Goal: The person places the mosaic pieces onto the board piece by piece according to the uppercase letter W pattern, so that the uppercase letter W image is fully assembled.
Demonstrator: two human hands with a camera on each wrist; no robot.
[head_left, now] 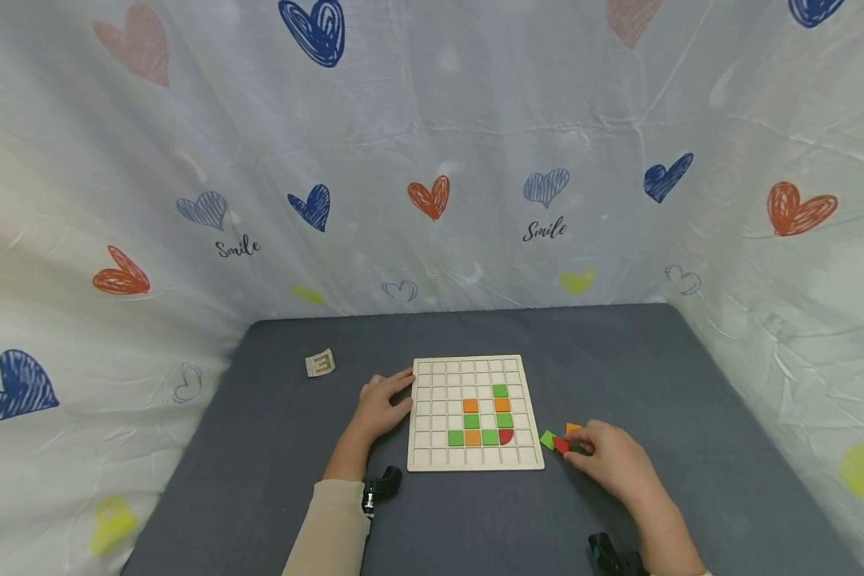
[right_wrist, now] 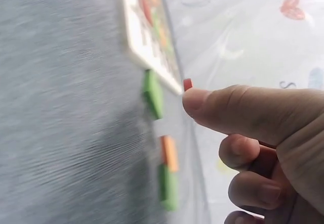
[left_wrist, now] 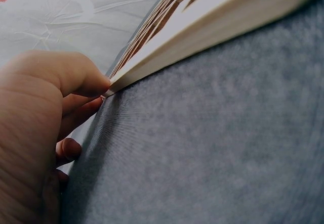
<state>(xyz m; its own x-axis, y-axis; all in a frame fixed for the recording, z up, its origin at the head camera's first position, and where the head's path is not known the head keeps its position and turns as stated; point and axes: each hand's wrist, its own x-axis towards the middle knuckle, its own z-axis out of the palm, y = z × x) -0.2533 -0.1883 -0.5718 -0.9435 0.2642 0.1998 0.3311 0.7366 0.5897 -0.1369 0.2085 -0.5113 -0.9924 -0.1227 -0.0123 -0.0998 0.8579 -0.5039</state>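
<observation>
On the table lies a pale square grid board point(head_left: 432, 458) with several green and orange square tiles and one red rounded tile point(head_left: 506, 437) set in its cells. My left hand point(head_left: 380, 410) rests at the board's left edge, its fingertips and thumb touching the side. My right hand point(head_left: 614, 458) pinches a red tile point(head_left: 561, 445) between thumb and fingers, just off the board's lower right corner. In the right wrist view only a small end of this red tile point(right_wrist: 188, 84) shows past the thumb. Beside it lies a green tile point(head_left: 548, 439).
Near the right hand lie an orange tile point(head_left: 573, 428) and another green tile point(right_wrist: 168, 188). A small printed paper slip point(head_left: 320, 363) sits at the far left of the dark grey table point(head_left: 475, 528). A white curtain point(head_left: 432, 120) with hearts surrounds the table.
</observation>
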